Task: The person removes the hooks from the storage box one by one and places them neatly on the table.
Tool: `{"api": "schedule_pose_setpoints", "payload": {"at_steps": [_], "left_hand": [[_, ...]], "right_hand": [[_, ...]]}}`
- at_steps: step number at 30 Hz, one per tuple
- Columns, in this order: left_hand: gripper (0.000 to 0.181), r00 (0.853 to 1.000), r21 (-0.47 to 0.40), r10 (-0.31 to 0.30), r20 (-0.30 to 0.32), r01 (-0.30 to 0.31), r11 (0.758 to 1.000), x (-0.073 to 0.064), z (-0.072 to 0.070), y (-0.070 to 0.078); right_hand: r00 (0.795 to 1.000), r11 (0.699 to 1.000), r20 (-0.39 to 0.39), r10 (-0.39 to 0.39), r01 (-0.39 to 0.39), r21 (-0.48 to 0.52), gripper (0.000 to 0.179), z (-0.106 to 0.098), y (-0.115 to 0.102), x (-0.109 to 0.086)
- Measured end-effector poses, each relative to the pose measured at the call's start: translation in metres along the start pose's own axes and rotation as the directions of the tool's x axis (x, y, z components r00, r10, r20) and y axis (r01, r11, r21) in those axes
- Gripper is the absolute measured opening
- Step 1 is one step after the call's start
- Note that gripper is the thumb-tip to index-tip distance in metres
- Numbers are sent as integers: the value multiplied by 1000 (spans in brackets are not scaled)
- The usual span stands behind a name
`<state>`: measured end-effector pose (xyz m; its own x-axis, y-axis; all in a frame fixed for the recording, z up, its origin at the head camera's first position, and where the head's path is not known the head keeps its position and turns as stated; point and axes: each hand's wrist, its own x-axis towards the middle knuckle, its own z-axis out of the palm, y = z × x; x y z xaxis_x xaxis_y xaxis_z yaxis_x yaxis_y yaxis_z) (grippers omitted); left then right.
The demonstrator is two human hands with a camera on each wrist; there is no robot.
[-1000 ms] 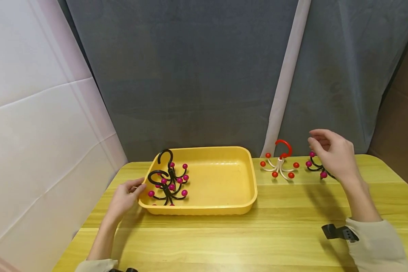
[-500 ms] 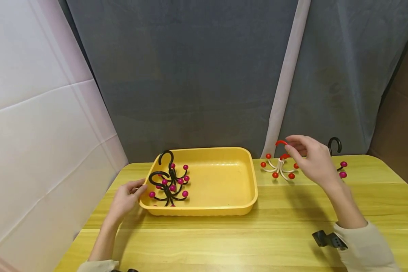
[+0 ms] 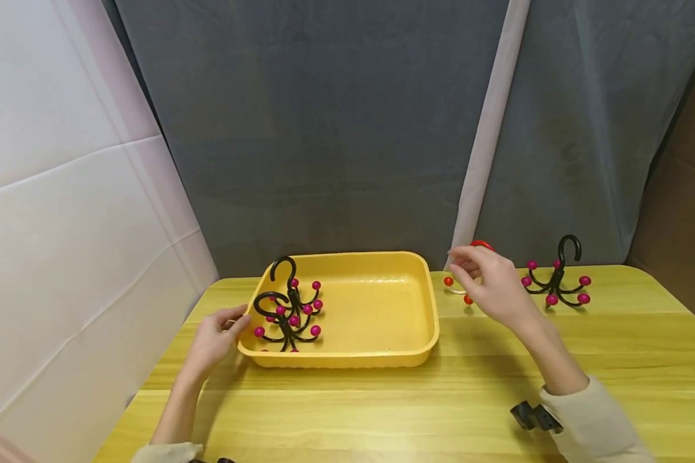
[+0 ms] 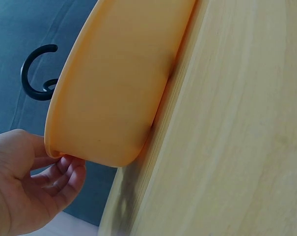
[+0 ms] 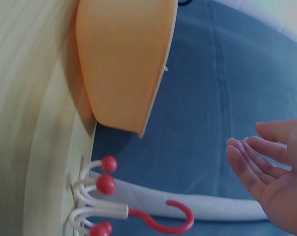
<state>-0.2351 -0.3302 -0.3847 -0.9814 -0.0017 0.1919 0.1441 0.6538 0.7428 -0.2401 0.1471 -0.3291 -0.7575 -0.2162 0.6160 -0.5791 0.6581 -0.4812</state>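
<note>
My left hand [image 3: 213,337] grips the left edge of a yellow plastic tray [image 3: 336,360]; in the left wrist view the hand's [image 4: 33,189] fingers curl under the rim. Inside the tray at the left stand two black multi-arm hook hangers with magenta ball tips, a front one [image 3: 284,325] and a rear one [image 3: 293,296]. My right hand [image 3: 495,286], fingers loosely bent and holding nothing, hovers over the table. It partly hides a white-armed hook hanger [image 5: 109,210] with a red hook and red balls. The right wrist view shows a gap between them.
Another black hook hanger [image 3: 557,280] with magenta balls stands on the wooden table [image 3: 347,411] farther right. Behind the table hangs a dark grey curtain [image 3: 336,128] with a pale strip [image 3: 492,128]. A white panel [image 3: 64,212] borders the left side.
My right hand has moved left from the black hanger, past the red-and-white one, uncovering the black hanger. The left hand and the tray have hardly moved.
</note>
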Motion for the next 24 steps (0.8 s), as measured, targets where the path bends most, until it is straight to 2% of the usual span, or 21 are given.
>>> {"api": "schedule_pose_setpoints", "payload": {"at_steps": [13, 24], "left_hand": [[44, 1000, -8, -11, 8, 12, 1000, -1, -3, 1], [44, 1000, 0, -11, 9, 11, 1000, 0, 0, 0]], "right_hand": [[994, 994, 100, -36, 25, 103, 25, 36, -23, 13], [990, 984, 132, -57, 34, 174, 24, 65, -39, 24]]}}
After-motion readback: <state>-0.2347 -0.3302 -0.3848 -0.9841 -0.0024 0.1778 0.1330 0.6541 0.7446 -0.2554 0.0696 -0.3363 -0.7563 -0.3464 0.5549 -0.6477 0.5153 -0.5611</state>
